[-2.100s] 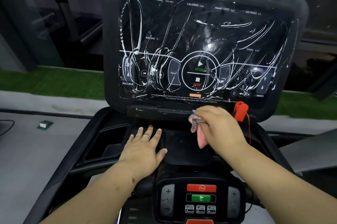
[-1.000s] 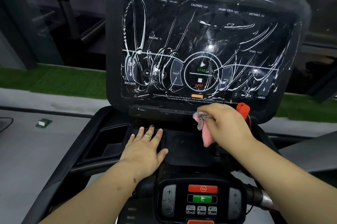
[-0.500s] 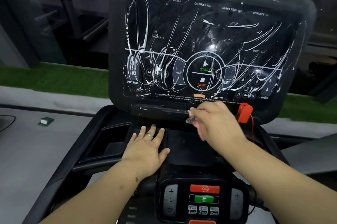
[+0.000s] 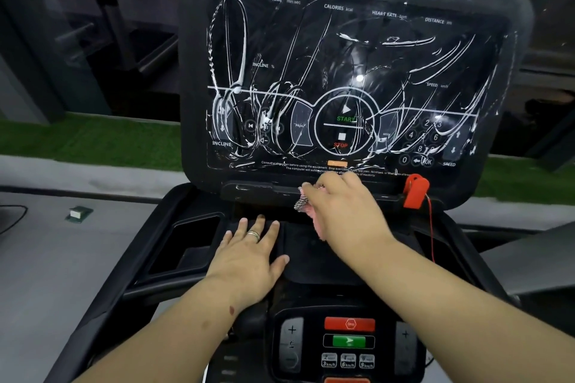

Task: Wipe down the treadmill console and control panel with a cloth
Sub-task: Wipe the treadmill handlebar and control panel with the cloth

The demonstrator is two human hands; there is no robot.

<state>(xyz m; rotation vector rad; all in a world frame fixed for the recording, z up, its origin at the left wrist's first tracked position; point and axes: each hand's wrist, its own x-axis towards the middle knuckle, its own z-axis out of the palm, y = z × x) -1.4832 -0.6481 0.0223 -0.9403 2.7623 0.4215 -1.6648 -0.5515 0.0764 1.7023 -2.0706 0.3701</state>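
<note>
While the head view is the only one given, every line below reads from it.
Change: the right hand (image 4: 342, 211) has slid leftward along the ledge (image 4: 258, 191) under the console screen (image 4: 342, 71), away from the red safety clip (image 4: 415, 191), carrying the cloth (image 4: 311, 211) with it; the left hand (image 4: 252, 252) has stayed flat where it was.
Meaning for the task: by my reading, the wipe is working across the lower lip of the console, while the white streaks above the grip are not yet cleared.
Right grip: fingers curled round the bunched pink cloth, pressing it to the ledge.
Left grip: fingers straight and spread, palm resting on the dark tray, holding nothing.
Cloth relative to the grip: tucked under and just left of the right palm, a patterned corner poking out toward the left hand.
Screen relative to the grip: directly above it, its bottom edge touching the fingertips.
Control panel (image 4: 348, 342): well below the grip, nearer the body, untouched.
</note>
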